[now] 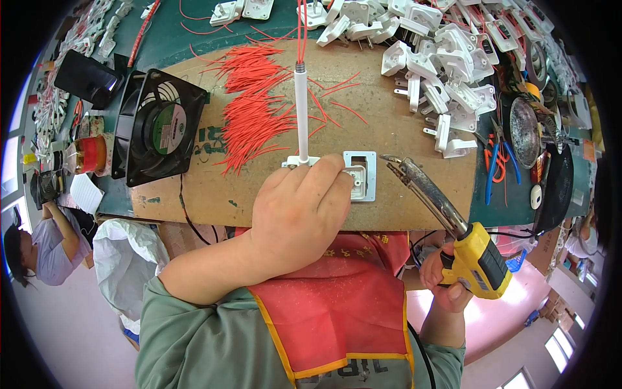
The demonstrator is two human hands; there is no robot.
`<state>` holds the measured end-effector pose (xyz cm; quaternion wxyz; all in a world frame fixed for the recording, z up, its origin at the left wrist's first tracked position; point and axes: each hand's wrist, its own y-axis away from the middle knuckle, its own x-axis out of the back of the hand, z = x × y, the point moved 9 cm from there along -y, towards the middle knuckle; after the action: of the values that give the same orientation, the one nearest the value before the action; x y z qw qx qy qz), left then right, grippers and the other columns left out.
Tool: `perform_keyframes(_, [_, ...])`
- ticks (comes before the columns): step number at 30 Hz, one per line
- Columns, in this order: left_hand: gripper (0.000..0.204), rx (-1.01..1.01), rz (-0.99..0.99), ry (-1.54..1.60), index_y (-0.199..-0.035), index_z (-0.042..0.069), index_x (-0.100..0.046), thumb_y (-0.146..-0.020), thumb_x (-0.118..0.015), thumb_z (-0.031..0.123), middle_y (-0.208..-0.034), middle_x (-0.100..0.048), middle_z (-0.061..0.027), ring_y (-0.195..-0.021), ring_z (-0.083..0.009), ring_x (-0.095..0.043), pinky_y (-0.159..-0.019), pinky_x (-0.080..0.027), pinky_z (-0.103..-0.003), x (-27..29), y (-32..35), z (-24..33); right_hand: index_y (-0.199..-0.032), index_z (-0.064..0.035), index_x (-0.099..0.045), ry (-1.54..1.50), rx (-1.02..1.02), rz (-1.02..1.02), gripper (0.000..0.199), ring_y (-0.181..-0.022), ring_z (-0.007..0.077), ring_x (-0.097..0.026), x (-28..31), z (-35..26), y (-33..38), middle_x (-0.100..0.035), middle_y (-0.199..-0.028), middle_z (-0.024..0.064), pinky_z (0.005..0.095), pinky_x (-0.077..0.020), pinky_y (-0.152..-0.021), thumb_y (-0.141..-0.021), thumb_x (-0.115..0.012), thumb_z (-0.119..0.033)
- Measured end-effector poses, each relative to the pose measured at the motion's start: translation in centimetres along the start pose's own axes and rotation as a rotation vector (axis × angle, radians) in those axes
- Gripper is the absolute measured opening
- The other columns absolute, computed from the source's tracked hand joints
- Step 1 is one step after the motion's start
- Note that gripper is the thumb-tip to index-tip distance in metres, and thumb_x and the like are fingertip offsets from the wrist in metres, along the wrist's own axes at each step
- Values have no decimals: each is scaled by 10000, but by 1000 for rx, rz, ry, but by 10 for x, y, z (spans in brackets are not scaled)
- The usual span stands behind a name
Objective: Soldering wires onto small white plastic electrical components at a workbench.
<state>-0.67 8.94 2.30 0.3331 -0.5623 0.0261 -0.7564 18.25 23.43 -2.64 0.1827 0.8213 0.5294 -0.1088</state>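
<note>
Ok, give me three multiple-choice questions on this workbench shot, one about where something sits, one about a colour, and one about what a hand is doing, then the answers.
1. Where does the black fan stand?
A. To the left of the red wires
B. Among the white plug parts
C. Under the right hand

2. What colour is the body of the soldering gun?
A. Blue
B. Yellow
C. Green

3. What is the left hand doing?
A. Hanging free above the floor
B. Gripping the soldering gun
C. Resting on the white piece on the cardboard board

Answers:
1. A, the fan stands at the board's left edge, with the wire heap to its right.
2. B, the body in the right hand is yellow, with a metal tip.
3. C, its fingers lie on the white piece by the upright white tube.
</note>
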Motion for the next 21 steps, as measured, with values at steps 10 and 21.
perform_keyframes(10, [279, -11, 141, 101, -911, 47, -645, -703, -824, 100, -950, -640, -113, -751, -251, -640, -607, -500, -337, 43, 15, -14, -1306, 11, -483, -33, 8, -19, 742, -547, 122, -480, 2, -1, 0, -483, -687, 7, 254, -410, -468, -816, -766, -469])
perform_keyframes(21, [275, 254, -102, 24, -904, 79, -644, -711, -805, 188, -959, -622, -67, -757, -256, -623, -629, -486, -363, 33, 47, -54, -1316, 17, -464, -52, -3, -51, 751, -550, 116, -471, -2, 3, -5, -476, -685, 7, 245, -409, -472, -814, -771, -449])
